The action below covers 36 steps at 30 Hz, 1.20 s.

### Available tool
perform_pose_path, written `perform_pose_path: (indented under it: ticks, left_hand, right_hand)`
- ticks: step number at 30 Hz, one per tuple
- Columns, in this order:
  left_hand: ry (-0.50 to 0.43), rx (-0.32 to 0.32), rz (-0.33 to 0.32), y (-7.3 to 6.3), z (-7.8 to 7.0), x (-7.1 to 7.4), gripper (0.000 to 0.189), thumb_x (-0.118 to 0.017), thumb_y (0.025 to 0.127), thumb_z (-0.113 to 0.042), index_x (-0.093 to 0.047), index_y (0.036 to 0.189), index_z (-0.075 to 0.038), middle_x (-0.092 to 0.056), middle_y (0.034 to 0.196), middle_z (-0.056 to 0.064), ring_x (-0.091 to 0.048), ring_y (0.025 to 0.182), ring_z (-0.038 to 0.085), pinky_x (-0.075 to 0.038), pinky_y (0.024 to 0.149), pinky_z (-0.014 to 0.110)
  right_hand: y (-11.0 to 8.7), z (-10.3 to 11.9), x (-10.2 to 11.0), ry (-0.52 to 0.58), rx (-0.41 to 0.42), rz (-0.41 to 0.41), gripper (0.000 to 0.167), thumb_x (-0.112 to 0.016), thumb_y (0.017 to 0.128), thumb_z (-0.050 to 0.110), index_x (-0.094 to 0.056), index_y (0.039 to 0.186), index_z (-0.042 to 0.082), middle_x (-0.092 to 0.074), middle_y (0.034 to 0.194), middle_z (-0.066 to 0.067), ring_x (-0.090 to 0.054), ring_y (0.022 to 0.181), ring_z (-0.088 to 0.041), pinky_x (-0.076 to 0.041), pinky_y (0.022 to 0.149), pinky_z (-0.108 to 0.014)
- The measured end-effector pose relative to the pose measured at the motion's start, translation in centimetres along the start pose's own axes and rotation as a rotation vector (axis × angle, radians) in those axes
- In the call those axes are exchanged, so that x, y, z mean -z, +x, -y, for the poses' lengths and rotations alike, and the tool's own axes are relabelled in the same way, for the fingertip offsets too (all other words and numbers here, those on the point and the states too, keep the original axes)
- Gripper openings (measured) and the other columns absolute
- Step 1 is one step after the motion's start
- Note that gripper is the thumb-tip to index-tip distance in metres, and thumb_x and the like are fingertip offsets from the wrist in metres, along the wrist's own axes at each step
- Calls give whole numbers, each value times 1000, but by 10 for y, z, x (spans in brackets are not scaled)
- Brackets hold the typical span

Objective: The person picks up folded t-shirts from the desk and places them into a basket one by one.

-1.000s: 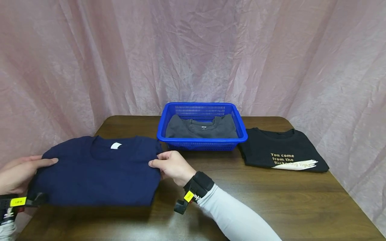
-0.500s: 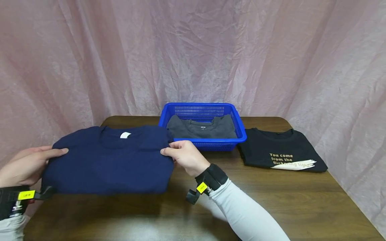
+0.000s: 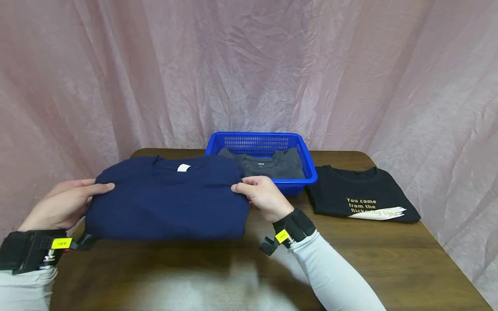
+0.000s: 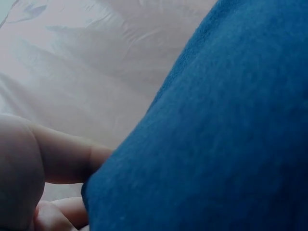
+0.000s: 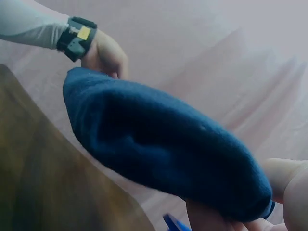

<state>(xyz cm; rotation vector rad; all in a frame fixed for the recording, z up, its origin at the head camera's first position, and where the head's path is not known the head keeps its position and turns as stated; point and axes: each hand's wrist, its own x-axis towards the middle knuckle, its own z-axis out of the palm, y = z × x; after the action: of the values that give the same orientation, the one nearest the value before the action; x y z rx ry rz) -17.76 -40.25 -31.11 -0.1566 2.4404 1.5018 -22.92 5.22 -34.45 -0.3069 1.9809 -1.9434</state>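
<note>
A folded navy T-shirt (image 3: 167,203) with a white neck label hangs between my two hands, raised above the table. My left hand (image 3: 66,203) pinches its left edge, thumb on top and the other fingers mostly behind the cloth. On the opposite edge my right hand (image 3: 266,196) pinches the shirt the same way. From the right wrist view the shirt's underside (image 5: 159,139) sags between both hands. Behind its right corner stands a blue plastic basket (image 3: 311,170), and in it lies a folded dark grey shirt (image 3: 285,164). The navy shirt covers part of the basket's front left.
To the right of the basket a folded black T-shirt (image 3: 358,190) with gold lettering and a white streak lies on the brown wooden table (image 3: 369,259). A pink curtain (image 3: 249,73) hangs behind the table's back edge.
Both hands have carried the navy T-shirt rightward and somewhat farther from me, up to the basket's front left corner. The basket and the black shirt stay in place.
</note>
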Motion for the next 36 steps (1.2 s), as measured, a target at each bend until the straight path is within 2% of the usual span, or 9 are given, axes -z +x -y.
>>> perform_pose_path:
  ticks: [2, 5, 7, 14, 21, 24, 26, 29, 36]
  left_hand:
    - [-44, 10, -9, 0, -5, -6, 42, -56, 116, -35, -59, 148, -8, -73, 107, -21, -70, 87, -4, -65, 82, 26]
    - [-106, 2, -18, 2, -12, -18, 7, -60, 115, -32, -67, 116, -30, -73, 92, -23, -72, 82, 2, -65, 79, 26]
    - [-118, -18, -22, 4, -16, -27, 8, -61, 115, -31, -67, 111, -34, -69, 86, -22, -69, 79, 3, -65, 78, 26]
    - [-108, -82, -69, 11, -28, -57, 14, -66, 112, -32, -70, 99, -28, -44, 65, -15, -48, 58, 7, -52, 64, 24]
    - [-175, -108, -41, 19, -35, -83, 12, -68, 111, -31, -71, 104, -21, -50, 66, -15, -54, 62, 5, -56, 68, 24]
    - [-206, -117, -29, 23, -38, -92, 13, -68, 110, -31, -70, 105, -19, -50, 66, -16, -52, 60, 4, -55, 66, 23]
    - [-239, -117, -18, 27, -40, -99, 14, -68, 110, -30, -70, 111, -16, -59, 71, -16, -58, 64, 4, -57, 69, 23]
    - [-282, -112, -5, 31, -43, -111, 23, -69, 110, -30, -67, 121, -10, -72, 83, -16, -68, 74, 3, -61, 74, 23]
    - [-313, -108, 18, 38, -56, -135, 44, -66, 111, -30, -59, 140, 2, -77, 94, -14, -72, 83, 4, -62, 80, 24]
  right_hand:
    - [-1, -1, 7, 7, -9, -6, 13, -75, 101, 17, -78, 97, 5, -64, 71, 7, -58, 66, -7, -53, 64, -21]
    - [-4, -2, 18, 33, -17, -6, 14, -73, 103, 16, -78, 105, 3, -73, 79, 5, -67, 69, -7, -61, 67, -24]
    - [-6, -3, 25, 48, -19, -10, 15, -72, 104, 16, -77, 107, 3, -76, 82, 3, -71, 69, -8, -64, 68, -26]
    - [-15, -2, 51, 50, -16, -49, 17, -71, 104, 17, -75, 112, 3, -79, 84, 4, -74, 70, -7, -64, 67, -26]
    - [-24, -5, 74, 43, -42, -86, 21, -69, 105, 18, -74, 118, 2, -81, 86, 4, -76, 71, -9, -65, 67, -27]
    - [-27, -6, 84, 26, -52, -98, 19, -68, 106, 19, -74, 115, 4, -80, 85, 4, -76, 70, -9, -64, 66, -26]
    - [-29, -7, 91, 18, -50, -100, 18, -67, 107, 19, -74, 114, 4, -79, 83, 4, -76, 70, -8, -64, 66, -26]
    - [-32, -7, 101, 3, -46, -104, 18, -65, 108, 19, -74, 115, 5, -80, 83, 4, -77, 71, -9, -64, 67, -26]
    - [-43, -6, 124, -6, -63, -130, 14, -65, 108, 20, -75, 109, 11, -80, 85, 4, -78, 73, -9, -66, 69, -29]
